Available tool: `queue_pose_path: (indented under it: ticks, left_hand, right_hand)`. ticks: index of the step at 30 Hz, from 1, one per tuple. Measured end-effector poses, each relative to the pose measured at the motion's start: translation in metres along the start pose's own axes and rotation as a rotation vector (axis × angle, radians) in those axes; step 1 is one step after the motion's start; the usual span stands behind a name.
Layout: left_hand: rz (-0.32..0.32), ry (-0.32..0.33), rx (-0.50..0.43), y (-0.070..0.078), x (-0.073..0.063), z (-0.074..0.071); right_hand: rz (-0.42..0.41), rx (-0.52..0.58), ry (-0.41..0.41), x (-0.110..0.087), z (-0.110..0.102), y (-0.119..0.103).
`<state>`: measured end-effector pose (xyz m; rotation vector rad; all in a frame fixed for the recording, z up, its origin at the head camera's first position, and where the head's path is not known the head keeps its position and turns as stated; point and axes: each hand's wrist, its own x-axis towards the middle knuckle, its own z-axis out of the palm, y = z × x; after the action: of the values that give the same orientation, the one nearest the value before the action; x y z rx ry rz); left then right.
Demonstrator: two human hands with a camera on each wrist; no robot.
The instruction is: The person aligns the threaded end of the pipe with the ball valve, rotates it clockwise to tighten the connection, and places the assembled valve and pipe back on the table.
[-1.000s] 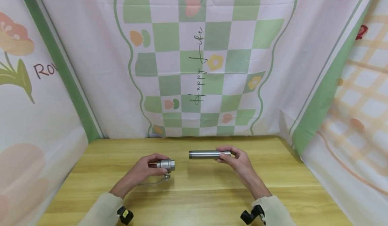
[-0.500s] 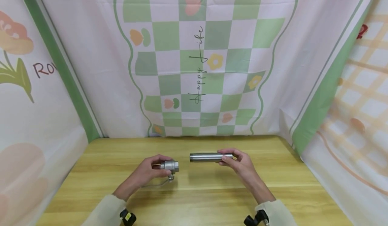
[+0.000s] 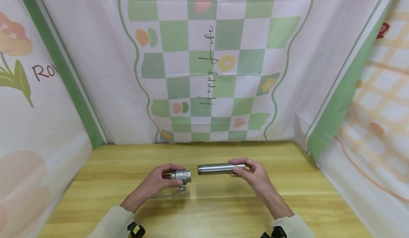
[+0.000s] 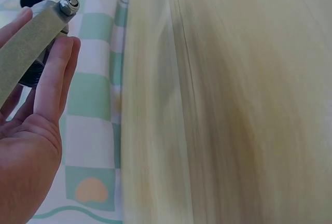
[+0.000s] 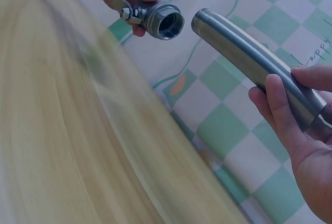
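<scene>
Valve (image 3: 183, 175): it was held off the table (image 3: 223, 213), by the look of it, its mouth (image 5: 171, 25) facing right, toward the pipe.
Pipe (image 3: 214, 169): it was just right of the valve, not touching it; its long axis ran left to right, the left end dipping slightly in the head view, and its threads (image 5: 202, 22) were on the end toward the valve.
Offset: in the head view the pipe's end showed a little above the valve's mouth; whether higher or farther off, I could not tell.
Left hand (image 3: 163, 179): it pinched the valve, thumb and fingers parted only by the body between them.
Right hand (image 3: 252, 171): it gripped the pipe at the end away from the valve, fingers closed to the pipe's girth; the left was nearer the mouth.
Lever (image 4: 31, 45): it ran from the valve's near side back to its left.
Cloth (image 3: 225, 89): it hung beyond the valve, checked green and white.
</scene>
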<state>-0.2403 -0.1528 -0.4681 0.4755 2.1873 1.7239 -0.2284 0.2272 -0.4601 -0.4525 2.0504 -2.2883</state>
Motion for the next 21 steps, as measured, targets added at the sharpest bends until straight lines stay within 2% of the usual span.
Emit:
queue_pose_path:
  ticks: [7, 21]
  left_hand:
    - [0.009, -0.017, -0.016, 0.006, -0.003, 0.005]
    - [0.016, -0.033, -0.029, 0.013, -0.007, 0.012]
  right_hand:
    - [-0.035, 0.006, -0.026, -0.006, 0.001, -0.002]
    - [-0.023, 0.004, -0.010, -0.015, 0.005, -0.001]
